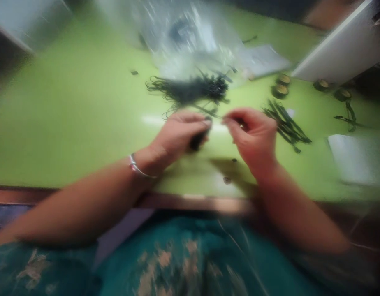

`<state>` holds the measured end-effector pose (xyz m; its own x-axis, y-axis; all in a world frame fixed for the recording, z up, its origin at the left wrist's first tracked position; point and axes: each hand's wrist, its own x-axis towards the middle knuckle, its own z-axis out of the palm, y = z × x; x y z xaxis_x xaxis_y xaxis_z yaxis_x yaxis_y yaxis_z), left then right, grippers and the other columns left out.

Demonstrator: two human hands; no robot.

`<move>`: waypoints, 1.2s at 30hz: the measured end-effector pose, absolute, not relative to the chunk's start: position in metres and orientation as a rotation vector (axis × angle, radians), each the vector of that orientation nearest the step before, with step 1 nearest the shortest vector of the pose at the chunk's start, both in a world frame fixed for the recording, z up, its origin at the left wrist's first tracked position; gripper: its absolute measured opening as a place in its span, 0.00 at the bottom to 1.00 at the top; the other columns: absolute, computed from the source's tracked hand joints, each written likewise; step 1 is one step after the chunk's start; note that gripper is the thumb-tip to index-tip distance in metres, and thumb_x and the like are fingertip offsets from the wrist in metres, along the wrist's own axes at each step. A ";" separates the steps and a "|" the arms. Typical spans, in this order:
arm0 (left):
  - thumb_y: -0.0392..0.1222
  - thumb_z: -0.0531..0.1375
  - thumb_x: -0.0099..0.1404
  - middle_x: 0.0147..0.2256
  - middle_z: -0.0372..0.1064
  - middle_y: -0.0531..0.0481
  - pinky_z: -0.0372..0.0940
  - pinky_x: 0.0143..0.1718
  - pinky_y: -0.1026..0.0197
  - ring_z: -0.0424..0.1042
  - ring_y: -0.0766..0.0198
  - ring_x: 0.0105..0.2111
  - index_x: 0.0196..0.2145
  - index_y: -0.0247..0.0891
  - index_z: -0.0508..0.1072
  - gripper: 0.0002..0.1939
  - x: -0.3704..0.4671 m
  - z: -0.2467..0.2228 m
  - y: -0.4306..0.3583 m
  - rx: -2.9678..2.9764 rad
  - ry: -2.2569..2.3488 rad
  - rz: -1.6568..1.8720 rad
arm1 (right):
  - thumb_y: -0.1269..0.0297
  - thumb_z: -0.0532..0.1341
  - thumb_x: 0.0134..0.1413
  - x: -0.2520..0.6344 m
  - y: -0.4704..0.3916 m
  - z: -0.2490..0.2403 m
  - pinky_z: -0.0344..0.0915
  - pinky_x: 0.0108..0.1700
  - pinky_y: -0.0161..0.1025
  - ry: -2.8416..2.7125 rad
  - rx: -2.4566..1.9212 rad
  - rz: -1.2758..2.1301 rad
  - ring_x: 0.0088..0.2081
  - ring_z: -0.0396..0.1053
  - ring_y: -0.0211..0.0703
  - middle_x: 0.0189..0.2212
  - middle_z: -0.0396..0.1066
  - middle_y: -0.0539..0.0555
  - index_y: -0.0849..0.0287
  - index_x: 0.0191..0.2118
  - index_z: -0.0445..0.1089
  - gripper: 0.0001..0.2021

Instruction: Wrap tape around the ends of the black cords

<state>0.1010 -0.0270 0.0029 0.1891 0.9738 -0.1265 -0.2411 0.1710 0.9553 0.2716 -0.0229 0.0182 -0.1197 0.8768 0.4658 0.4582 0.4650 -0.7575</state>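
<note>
A thin dark cord (215, 116) runs between the two hands, just above the green table (69, 123). The left hand (180, 133) is curled closed around a small dark piece (198, 142), its fingertips pinching one end of the cord. The right hand (254, 133) pinches the other end between thumb and forefinger, its remaining fingers folded in. A tangle of dark cords (193, 90) lies just beyond the hands. The picture is blurred, so finer detail cannot be told.
</note>
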 end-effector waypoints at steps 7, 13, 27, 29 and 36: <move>0.39 0.66 0.56 0.19 0.68 0.51 0.56 0.18 0.66 0.65 0.69 0.17 0.25 0.33 0.75 0.07 0.104 0.002 -0.029 1.034 0.983 1.085 | 0.69 0.59 0.57 0.264 -0.024 0.011 0.67 0.37 0.38 -1.861 -1.114 0.418 0.33 0.66 0.39 0.30 0.69 0.49 0.56 0.32 0.70 0.04; 0.39 0.65 0.58 0.16 0.64 0.53 0.52 0.16 0.67 0.62 0.70 0.16 0.25 0.33 0.75 0.07 0.103 0.005 -0.030 1.072 0.972 1.060 | 0.71 0.59 0.56 0.265 -0.022 0.010 0.65 0.35 0.38 -1.882 -1.086 0.388 0.32 0.66 0.38 0.29 0.69 0.50 0.57 0.31 0.70 0.05; 0.43 0.62 0.59 0.15 0.62 0.53 0.54 0.18 0.66 0.61 0.70 0.16 0.19 0.34 0.70 0.14 0.103 0.003 -0.030 1.038 0.927 1.047 | 0.73 0.58 0.55 0.264 -0.024 0.007 0.66 0.40 0.40 -1.980 -1.027 0.296 0.34 0.68 0.40 0.30 0.69 0.51 0.56 0.32 0.73 0.07; 0.45 0.62 0.60 0.15 0.62 0.52 0.54 0.17 0.66 0.61 0.70 0.16 0.19 0.34 0.70 0.16 0.104 0.003 -0.030 1.011 0.930 1.023 | 0.73 0.58 0.54 0.264 -0.026 0.007 0.67 0.39 0.39 -1.983 -1.025 0.303 0.34 0.68 0.40 0.29 0.70 0.51 0.57 0.31 0.73 0.07; 0.40 0.64 0.58 0.21 0.67 0.52 0.55 0.18 0.67 0.63 0.71 0.18 0.24 0.34 0.74 0.08 0.105 0.004 -0.027 0.985 0.938 1.125 | 0.68 0.57 0.59 0.278 -0.020 0.016 0.66 0.29 0.34 -1.705 -1.139 0.537 0.31 0.68 0.37 0.35 0.72 0.52 0.56 0.40 0.74 0.09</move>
